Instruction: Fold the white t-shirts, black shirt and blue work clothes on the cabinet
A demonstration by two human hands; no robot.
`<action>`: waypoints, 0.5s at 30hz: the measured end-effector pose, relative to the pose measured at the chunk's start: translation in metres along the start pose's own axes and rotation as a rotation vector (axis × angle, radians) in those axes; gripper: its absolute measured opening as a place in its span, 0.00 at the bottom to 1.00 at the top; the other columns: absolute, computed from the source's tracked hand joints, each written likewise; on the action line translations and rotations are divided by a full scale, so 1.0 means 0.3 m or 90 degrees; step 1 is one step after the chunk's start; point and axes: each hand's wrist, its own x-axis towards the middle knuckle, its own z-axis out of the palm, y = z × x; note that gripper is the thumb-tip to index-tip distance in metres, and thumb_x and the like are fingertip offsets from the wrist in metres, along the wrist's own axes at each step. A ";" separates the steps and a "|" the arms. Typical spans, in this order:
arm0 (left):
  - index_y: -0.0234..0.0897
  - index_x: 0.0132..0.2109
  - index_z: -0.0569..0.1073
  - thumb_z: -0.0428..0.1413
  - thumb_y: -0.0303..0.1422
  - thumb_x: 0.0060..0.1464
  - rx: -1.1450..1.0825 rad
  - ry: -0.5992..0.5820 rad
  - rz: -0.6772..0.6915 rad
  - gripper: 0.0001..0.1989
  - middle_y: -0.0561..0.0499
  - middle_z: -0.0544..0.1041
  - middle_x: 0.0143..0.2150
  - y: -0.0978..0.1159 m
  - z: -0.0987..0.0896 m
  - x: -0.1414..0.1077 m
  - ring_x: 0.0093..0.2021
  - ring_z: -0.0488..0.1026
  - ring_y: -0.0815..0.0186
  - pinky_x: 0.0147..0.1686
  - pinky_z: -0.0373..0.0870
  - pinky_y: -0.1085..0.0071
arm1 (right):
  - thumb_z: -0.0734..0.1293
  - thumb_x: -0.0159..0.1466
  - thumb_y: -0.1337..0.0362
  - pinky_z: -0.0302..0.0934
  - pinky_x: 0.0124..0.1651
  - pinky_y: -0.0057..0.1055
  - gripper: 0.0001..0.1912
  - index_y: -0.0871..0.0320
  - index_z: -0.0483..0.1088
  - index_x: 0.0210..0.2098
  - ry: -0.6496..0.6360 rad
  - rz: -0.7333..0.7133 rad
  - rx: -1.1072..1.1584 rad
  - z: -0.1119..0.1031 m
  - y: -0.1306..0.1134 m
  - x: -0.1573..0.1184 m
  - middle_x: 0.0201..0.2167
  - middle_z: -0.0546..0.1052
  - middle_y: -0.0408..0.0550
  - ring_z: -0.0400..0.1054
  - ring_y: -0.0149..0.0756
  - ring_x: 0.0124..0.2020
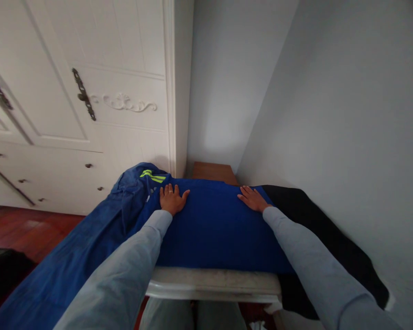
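Observation:
A blue garment (213, 224) with yellow-green stripes near its upper left lies spread over a white-edged table (213, 284). My left hand (172, 200) rests palm down on it beside the stripes, fingers apart, a ring on one finger. Farther right, my right hand (253, 199) lies flat on the garment near its right edge, holding nothing. Darker blue fabric (86, 243) is bunched at the left and hangs over that side. Black fabric (313, 215) extends from under the blue garment at the right.
A white wardrobe (131, 55) with drawers stands at the left. Behind the table is a brown wooden surface (215, 171). A grey wall (347, 114) borders the right side. A dark object (5, 270) sits on the red floor (37, 229) at the lower left.

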 end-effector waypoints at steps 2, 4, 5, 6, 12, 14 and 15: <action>0.26 0.70 0.62 0.33 0.58 0.65 -0.003 0.004 -0.001 0.44 0.29 0.60 0.71 0.002 -0.003 -0.004 0.73 0.53 0.43 0.70 0.41 0.46 | 0.41 0.70 0.39 0.37 0.73 0.52 0.45 0.63 0.47 0.74 -0.020 0.036 -0.003 -0.013 -0.011 0.006 0.75 0.48 0.58 0.39 0.49 0.76; 0.25 0.70 0.62 0.34 0.57 0.65 -0.005 0.005 -0.003 0.44 0.29 0.60 0.71 0.005 -0.005 -0.007 0.73 0.53 0.43 0.70 0.40 0.45 | 0.42 0.70 0.39 0.38 0.73 0.54 0.45 0.66 0.48 0.74 -0.022 0.064 0.002 -0.028 -0.048 0.019 0.75 0.49 0.62 0.40 0.52 0.75; 0.25 0.70 0.62 0.34 0.57 0.65 -0.006 0.006 -0.003 0.44 0.29 0.60 0.71 0.006 -0.006 -0.008 0.73 0.53 0.43 0.70 0.40 0.45 | 0.42 0.70 0.39 0.38 0.73 0.54 0.45 0.66 0.49 0.74 -0.002 0.062 0.011 -0.034 -0.080 0.026 0.74 0.49 0.63 0.40 0.53 0.75; 0.24 0.70 0.61 0.34 0.57 0.65 -0.006 0.005 -0.004 0.44 0.29 0.59 0.71 0.008 -0.007 -0.009 0.73 0.53 0.42 0.70 0.40 0.45 | 0.42 0.71 0.39 0.39 0.73 0.54 0.45 0.67 0.48 0.74 0.027 0.045 0.027 -0.037 -0.120 0.034 0.74 0.50 0.63 0.41 0.53 0.75; 0.24 0.71 0.60 0.35 0.57 0.65 0.003 -0.011 -0.006 0.44 0.28 0.58 0.72 0.010 -0.010 -0.011 0.73 0.51 0.42 0.70 0.40 0.45 | 0.43 0.72 0.40 0.38 0.74 0.49 0.43 0.65 0.51 0.73 0.071 -0.245 0.102 -0.003 -0.505 0.088 0.74 0.50 0.61 0.40 0.48 0.75; 0.24 0.71 0.59 0.36 0.56 0.65 0.008 -0.020 -0.005 0.43 0.29 0.57 0.72 0.009 -0.011 -0.010 0.73 0.51 0.43 0.70 0.39 0.45 | 0.43 0.72 0.39 0.38 0.74 0.51 0.43 0.63 0.55 0.72 0.074 -0.302 0.097 0.003 -0.613 0.112 0.74 0.51 0.59 0.41 0.49 0.75; 0.24 0.71 0.58 0.37 0.56 0.65 0.009 -0.024 -0.004 0.43 0.29 0.57 0.72 0.008 -0.011 -0.010 0.73 0.50 0.43 0.71 0.39 0.45 | 0.43 0.72 0.39 0.38 0.73 0.51 0.42 0.62 0.56 0.72 0.074 -0.309 0.095 0.002 -0.647 0.126 0.74 0.52 0.59 0.41 0.49 0.75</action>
